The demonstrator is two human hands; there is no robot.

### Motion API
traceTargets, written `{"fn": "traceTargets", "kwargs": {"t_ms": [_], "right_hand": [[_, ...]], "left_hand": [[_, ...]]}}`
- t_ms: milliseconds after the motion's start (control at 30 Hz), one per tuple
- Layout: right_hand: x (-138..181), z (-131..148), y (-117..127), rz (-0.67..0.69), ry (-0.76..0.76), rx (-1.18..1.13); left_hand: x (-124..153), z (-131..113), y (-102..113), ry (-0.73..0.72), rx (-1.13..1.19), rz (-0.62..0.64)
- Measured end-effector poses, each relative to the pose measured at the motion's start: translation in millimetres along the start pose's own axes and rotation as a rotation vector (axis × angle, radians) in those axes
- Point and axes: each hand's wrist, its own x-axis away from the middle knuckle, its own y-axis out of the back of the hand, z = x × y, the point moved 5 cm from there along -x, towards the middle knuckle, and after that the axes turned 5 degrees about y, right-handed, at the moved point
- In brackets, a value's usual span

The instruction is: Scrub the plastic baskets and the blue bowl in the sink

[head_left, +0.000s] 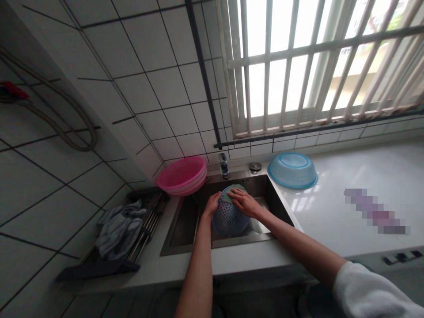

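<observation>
Going L to R. Grey cloth (119,227) is lying bunched on the rack (147,227), at 9 o'clock from the sink (185,221). Pink basin (182,175) is sitting at the sink's 11 o'clock corner, w/ part of it hanging over the edge. Tap (224,165) is standing at 12, no water coming that I can see.

In the middle of the sink the blue strainer (228,219) is sitting upside down, tipped a bit. Left hand (212,205) is cupping its 9 o'clock side, fingers curled tight on the wall. Right hand (245,203) is lying on top at 1 o'clock, fingers flat & apart. It's pressing a green pad (228,197) on the strainer, not pinching it, I think. Blue bowl (292,170) is lying face down on the counter (331,207) at 2 o'clock, well apart.

What could be going wrong, imo:
- Strainer is round & prob wet, so a hard push from the right hand could be making it slip out of the left one & bang the sink wall.
- Pad is only being pressed, so it could be sliding off into the sink.
- An arm bumping the pink basin could be tipping it in.
</observation>
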Motion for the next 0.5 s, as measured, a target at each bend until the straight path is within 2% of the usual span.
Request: {"fn": "traceTargets", "kwargs": {"t_ms": [100,200,300,433,500], "right_hand": [[-1.4,38.2,-7.9,0.074,0.229,0.092],[-2.2,57.4,-11.6,0.134,0.334,0.132],[-3.8,42.9,-5.6,0.108,0.270,0.101],[-2.8,0.8,6.9,-0.018,0.040,0.045],[-0.8,-10.7,8.5,-0.047,-0.040,0.017]], "left_hand": [[-2.6,0.8,3.7,-0.021,0.036,-0.052],[-2.7,0.2,5.7,-0.033,0.042,-0.111],[-1.1,-2.5,1.0,-0.050,0.052,-0.094],[0.3,-4.0,-9.2,-0.038,0.054,-0.005],[0.0,-3.6,-11.7,-0.031,0.057,0.027]]}}
